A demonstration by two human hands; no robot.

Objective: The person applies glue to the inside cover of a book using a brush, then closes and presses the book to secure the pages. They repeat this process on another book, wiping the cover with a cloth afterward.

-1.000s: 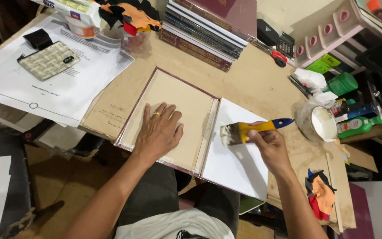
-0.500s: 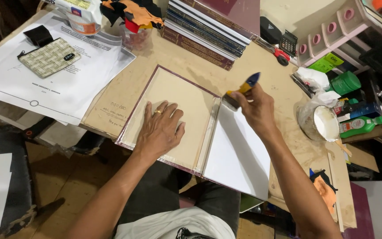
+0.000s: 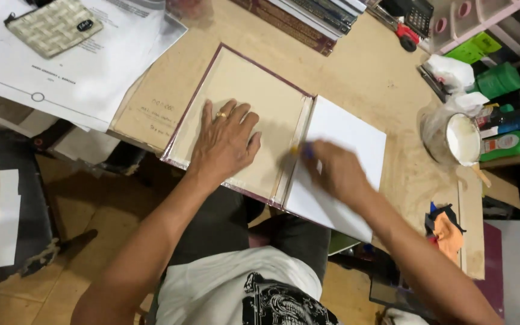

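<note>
Head view looks straight down on a wide tan desk [image 3: 368, 78] strewn with work. Largest on it is an open book cover [image 3: 242, 120], lying face down and spread flat near the front edge, its tan inside board up and maroon edging showing round the rim. Its long axis runs from the near edge away toward the stacked books [image 3: 308, 18], tilted a little to the right. Touching its right side lies the white page block [image 3: 338, 162], along the same line.

Left hand [image 3: 227, 144] lies open, palm down and fingers spread, pressing the board still. Right hand [image 3: 338, 171] is blurred over the white sheet beside the spine gutter, closed round a brush [image 3: 304, 150] of which only a yellow and blue bit shows.

My judgement: gluing along the hinge is the step in hand. A next stroke would call for running the brush parallel to the spine while the board is pinned. A white glue pot [image 3: 461, 138] stands well off to the right.
</note>
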